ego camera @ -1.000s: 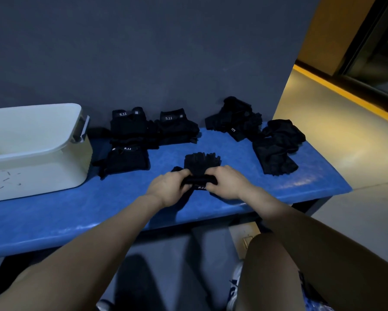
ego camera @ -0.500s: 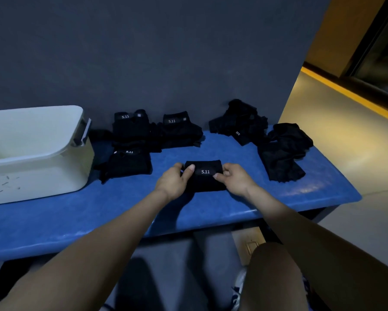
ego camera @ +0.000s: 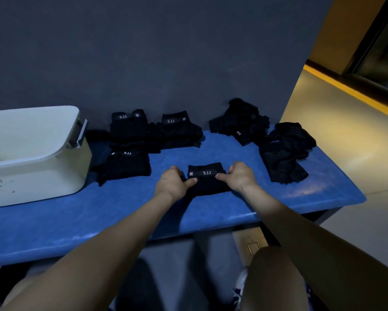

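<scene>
Blue desk (ego camera: 53, 221) up against a dark grey wall, pretty dim lighting. You've got a folded black glove (ego camera: 207, 184) lying flat near the desk's front edge, roughly midway along, with the 5.11 label facing up. Your left hand (ego camera: 174, 184) pinches its left end with the thumb on top. Your right hand (ego camera: 239, 177) pinches the right end the same way, so both are full. A white tub (ego camera: 31, 153) sits at the desk's left end. Three folded bundles (ego camera: 130, 131) sit just beside it toward the back edge. A loose black heap (ego camera: 282, 153) sprawls at the right end.
</scene>
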Motion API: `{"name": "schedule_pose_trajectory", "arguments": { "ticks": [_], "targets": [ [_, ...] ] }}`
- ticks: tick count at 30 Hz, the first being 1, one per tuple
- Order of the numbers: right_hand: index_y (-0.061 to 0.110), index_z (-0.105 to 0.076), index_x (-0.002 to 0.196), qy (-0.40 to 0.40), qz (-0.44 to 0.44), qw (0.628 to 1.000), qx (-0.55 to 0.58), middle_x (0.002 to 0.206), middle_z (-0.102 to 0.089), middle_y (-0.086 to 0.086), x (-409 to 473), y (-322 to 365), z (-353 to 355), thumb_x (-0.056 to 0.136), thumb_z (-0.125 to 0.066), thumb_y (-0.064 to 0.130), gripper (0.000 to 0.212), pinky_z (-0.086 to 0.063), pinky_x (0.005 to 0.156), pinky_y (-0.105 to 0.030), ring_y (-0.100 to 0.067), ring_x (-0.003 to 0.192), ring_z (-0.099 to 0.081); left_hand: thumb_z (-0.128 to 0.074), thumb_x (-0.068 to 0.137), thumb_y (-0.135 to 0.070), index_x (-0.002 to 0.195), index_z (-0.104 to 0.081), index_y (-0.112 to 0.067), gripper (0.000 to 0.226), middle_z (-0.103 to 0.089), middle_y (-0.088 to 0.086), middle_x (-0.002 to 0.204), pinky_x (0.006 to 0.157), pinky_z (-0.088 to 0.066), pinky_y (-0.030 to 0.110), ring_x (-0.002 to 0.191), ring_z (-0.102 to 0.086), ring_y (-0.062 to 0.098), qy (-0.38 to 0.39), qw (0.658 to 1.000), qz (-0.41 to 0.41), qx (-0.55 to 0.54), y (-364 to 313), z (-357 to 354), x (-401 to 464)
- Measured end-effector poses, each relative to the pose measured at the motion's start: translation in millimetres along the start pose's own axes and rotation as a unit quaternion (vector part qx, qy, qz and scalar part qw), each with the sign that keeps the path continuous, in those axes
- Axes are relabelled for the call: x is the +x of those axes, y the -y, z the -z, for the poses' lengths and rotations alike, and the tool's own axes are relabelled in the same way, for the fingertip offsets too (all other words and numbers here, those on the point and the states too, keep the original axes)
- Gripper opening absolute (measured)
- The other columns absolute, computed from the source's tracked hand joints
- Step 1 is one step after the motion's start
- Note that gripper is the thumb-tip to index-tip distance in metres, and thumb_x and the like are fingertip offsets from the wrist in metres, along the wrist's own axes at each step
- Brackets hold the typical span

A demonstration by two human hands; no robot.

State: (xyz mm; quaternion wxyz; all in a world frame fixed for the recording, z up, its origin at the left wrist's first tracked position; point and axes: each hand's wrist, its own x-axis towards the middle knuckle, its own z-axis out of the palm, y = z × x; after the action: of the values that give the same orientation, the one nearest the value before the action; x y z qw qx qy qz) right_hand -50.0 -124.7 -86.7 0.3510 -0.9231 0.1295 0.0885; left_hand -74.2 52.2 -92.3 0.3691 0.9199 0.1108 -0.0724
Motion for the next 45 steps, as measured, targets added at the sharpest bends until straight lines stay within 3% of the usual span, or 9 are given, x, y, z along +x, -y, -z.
{"name": "schedule_pose_trajectory", "arguments": {
  "ticks": [4, 8, 12, 15, 20, 27, 36, 40, 45],
  "targets": [
    [0.013, -0.041, 0.067, 0.036, -0.045, 0.998, 0.008, 0.074, -0.049, -0.004, 4, 9, 1, 0.08, -0.073, 0.031, 0.039, -0.04, 0.052, -0.029, -0.023, 0.069, -0.052, -0.059, 0.087, -0.045, 0.097, -0.056, -0.009, 0.038, -0.058, 0.005, 0.09, 0.068, -0.046, 0.032, 0.081, -0.056, 0.021, 0.017, 0.998, 0.017, 0.06, -6, 2, -1],
    [0.005, -0.047, 0.093, 0.047, -0.061, 0.997, 0.025, 0.105, -0.059, -0.013, 0, 16, 3, 0.081, -0.073, 0.024, 0.035, -0.049, 0.073, -0.031, -0.029, 0.1, -0.06, -0.053, 0.091, -0.044, 0.089, -0.053, -0.008, 0.036, -0.056, 0.006, 0.083, 0.059, -0.039, 0.029, 0.075, -0.054, 0.022, 0.045, 0.996, 0.041, 0.071, -10, -1, 1],
    [0.004, -0.048, 0.1, 0.044, -0.073, 0.996, 0.032, 0.117, -0.059, -0.015, -3, 19, 1, 0.081, -0.074, 0.02, 0.036, -0.048, 0.077, -0.031, -0.03, 0.108, -0.059, -0.056, 0.092, -0.034, 0.091, -0.052, -0.006, 0.028, -0.053, 0.005, 0.076, 0.055, -0.039, 0.026, 0.074, -0.054, 0.021, 0.078, 0.995, 0.06, 0.006, -8, -2, 3],
    [0.003, -0.05, 0.1, 0.044, -0.071, 0.995, 0.058, 0.106, -0.059, -0.013, -1, 20, -5, 0.08, -0.074, 0.017, 0.034, -0.047, 0.075, -0.029, -0.028, 0.102, -0.059, -0.058, 0.092, -0.03, 0.089, -0.054, -0.007, 0.023, -0.055, 0.003, 0.076, 0.055, -0.041, 0.023, 0.069, -0.054, 0.017, 0.082, 0.993, 0.066, -0.045, -5, 2, 5],
    [0.011, -0.041, 0.071, 0.048, -0.06, 0.989, 0.124, 0.081, -0.049, -0.006, 10, 35, -21, 0.076, -0.078, 0.016, 0.037, -0.044, 0.065, -0.029, -0.024, 0.084, -0.053, -0.06, 0.091, -0.026, 0.081, -0.055, -0.007, 0.021, -0.057, 0.006, 0.079, 0.069, -0.045, 0.028, 0.076, -0.056, 0.021, 0.062, 0.99, 0.071, -0.109, 3, 23, 14],
    [0.008, -0.054, 0.081, 0.058, 0.013, 0.97, 0.236, 0.098, -0.058, -0.007, 17, 103, -34, 0.076, -0.078, 0.013, 0.025, -0.049, 0.088, -0.031, -0.021, 0.094, -0.056, -0.061, 0.09, -0.022, 0.079, -0.053, -0.009, 0.019, -0.057, 0.009, 0.085, 0.077, -0.043, 0.029, 0.08, -0.054, 0.022, -0.034, 0.979, 0.068, -0.19, 15, 86, 38],
    [-0.009, -0.06, 0.11, 0.038, 0.064, 0.946, 0.316, 0.11, -0.064, -0.011, 23, 191, -59, 0.078, -0.076, 0.013, 0.042, -0.048, 0.086, -0.027, -0.024, 0.1, -0.061, -0.035, 0.1, -0.025, 0.113, -0.054, -0.001, 0.033, -0.055, 0.023, 0.122, 0.095, -0.036, 0.039, 0.117, -0.046, 0.04, -0.181, 0.983, 0.031, 0.002, 29, 151, 51],
    [-0.001, -0.058, 0.119, 0.059, 0.046, 0.941, 0.33, 0.126, -0.059, -0.012, 19, 188, -95, 0.08, -0.075, 0.014, 0.045, -0.042, 0.09, -0.024, -0.024, 0.115, -0.056, -0.035, 0.097, -0.012, 0.116, -0.048, 0.002, 0.027, -0.046, 0.023, 0.128, 0.098, -0.033, 0.041, 0.12, -0.042, 0.04, -0.191, 0.975, 0.037, 0.111, 45, 144, 46],
    [0.0, -0.063, 0.087, 0.103, 0.034, 0.956, 0.271, 0.085, -0.061, -0.003, 16, 177, -122, 0.079, -0.076, 0.017, 0.022, -0.045, 0.069, -0.025, -0.02, 0.075, -0.051, -0.034, 0.092, 0.0, 0.12, -0.044, -0.003, 0.03, -0.044, 0.015, 0.132, 0.09, -0.042, 0.042, 0.118, -0.049, 0.035, -0.193, 0.965, 0.071, 0.16, 58, 140, 43]
  ]
}}
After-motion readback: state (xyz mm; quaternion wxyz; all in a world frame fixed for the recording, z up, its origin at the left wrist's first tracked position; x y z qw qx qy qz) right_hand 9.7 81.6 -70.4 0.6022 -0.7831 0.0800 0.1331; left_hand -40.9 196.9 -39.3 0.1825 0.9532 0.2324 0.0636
